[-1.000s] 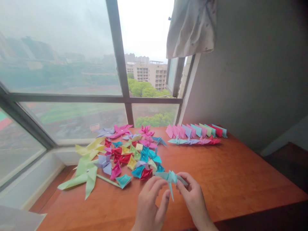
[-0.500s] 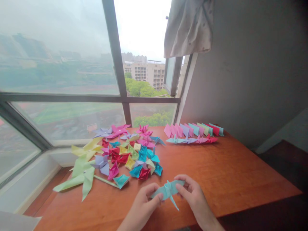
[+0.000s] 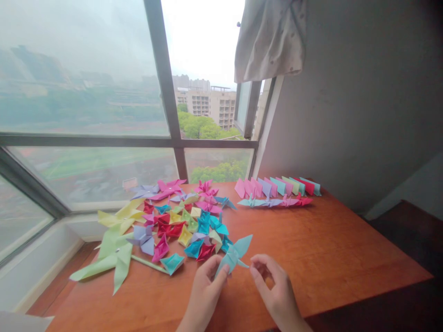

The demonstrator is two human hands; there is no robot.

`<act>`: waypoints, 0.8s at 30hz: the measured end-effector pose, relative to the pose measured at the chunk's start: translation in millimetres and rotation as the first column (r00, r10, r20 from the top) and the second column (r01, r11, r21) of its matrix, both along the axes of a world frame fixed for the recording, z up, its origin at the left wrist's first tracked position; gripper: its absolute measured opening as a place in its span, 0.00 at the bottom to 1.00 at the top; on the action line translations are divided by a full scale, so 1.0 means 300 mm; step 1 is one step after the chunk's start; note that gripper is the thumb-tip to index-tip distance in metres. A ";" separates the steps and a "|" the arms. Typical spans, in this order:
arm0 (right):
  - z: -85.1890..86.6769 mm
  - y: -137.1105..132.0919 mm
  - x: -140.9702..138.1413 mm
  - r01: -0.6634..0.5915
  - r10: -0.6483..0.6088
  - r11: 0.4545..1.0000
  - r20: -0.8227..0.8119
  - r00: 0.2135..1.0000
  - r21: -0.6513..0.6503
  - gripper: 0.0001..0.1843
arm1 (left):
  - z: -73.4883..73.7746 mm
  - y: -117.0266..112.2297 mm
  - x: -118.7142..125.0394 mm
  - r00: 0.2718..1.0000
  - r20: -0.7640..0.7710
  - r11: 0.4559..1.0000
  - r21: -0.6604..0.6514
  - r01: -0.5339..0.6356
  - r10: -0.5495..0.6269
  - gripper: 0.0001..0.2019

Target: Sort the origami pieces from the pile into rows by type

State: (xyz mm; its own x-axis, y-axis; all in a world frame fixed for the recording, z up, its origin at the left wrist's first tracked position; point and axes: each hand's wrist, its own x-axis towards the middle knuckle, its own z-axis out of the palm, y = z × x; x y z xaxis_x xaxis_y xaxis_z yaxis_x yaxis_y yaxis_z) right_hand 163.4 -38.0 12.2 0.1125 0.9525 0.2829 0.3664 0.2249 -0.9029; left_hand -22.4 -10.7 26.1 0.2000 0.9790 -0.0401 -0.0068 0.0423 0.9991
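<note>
Left fingers [image 3: 221, 276] pinch paper crane [image 3: 235, 253]; empty right fingers [image 3: 258, 278] curl beside it.
A light grip should keep it uncrumpled.

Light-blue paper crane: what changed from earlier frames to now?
The right hand let go of the light-blue paper crane; the left hand now holds it alone by one wing, its freed wing swung upward. The paper boats and lined-up cranes stayed put.

Sky [image 3: 204, 41] is blowing out; window daylight is glossing the tabletop [image 3: 328, 249]. Right wall [image 3: 356, 92] is sitting dim. Left pane [image 3: 86, 92] is looking hazy, edges stretching.
</note>
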 end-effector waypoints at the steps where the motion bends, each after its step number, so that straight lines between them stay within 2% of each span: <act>1: 0.001 -0.005 -0.009 -0.042 0.039 0.999 0.065 0.997 0.033 0.09 | -0.003 -0.002 0.005 1.000 -0.003 1.000 0.018 0.002 -0.002 0.19; 3: 0.003 -0.008 -0.027 -0.080 0.065 0.993 0.161 0.985 0.088 0.07 | -0.010 -0.010 0.012 0.999 -0.032 0.998 0.055 0.024 -0.022 0.18; 8: 0.002 0.004 -0.046 -0.020 -0.021 0.986 0.245 0.969 0.166 0.09 | -0.023 -0.034 0.017 0.983 -0.171 0.989 0.113 0.093 -0.073 0.18; 12: -0.002 0.031 0.019 0.082 -0.116 0.985 0.229 0.966 0.153 0.12 | -0.011 -0.044 0.016 0.972 -0.218 0.986 0.115 0.118 -0.091 0.19; 15: -0.010 0.078 0.161 0.244 -0.263 0.964 0.219 0.940 0.109 0.15 | -0.001 -0.046 0.016 0.954 -0.281 0.982 0.125 0.142 -0.102 0.20; 18: -0.022 0.147 0.379 0.447 -0.452 0.891 0.239 0.860 0.076 0.19 | 0.000 -0.045 0.019 0.940 -0.324 0.976 0.143 0.162 -0.109 0.21; 21: -0.037 0.223 0.626 0.619 -0.611 0.779 0.346 0.712 0.101 0.20 | -0.008 -0.044 0.024 0.942 -0.323 0.973 0.171 0.154 -0.092 0.20; 24: -0.051 0.297 0.836 0.717 -0.660 0.691 0.486 0.573 0.094 0.17 | -0.016 -0.044 0.027 0.940 -0.334 0.969 0.200 0.143 -0.070 0.19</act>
State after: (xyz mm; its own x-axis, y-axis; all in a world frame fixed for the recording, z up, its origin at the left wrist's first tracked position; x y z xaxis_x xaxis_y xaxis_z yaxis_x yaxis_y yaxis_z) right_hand 414.3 51.0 -3.1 0.6345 0.6672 0.3903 0.7302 -0.3519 -0.5856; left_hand -14.4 -23.8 21.2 0.3160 0.9443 0.0922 0.3088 -0.1942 0.9311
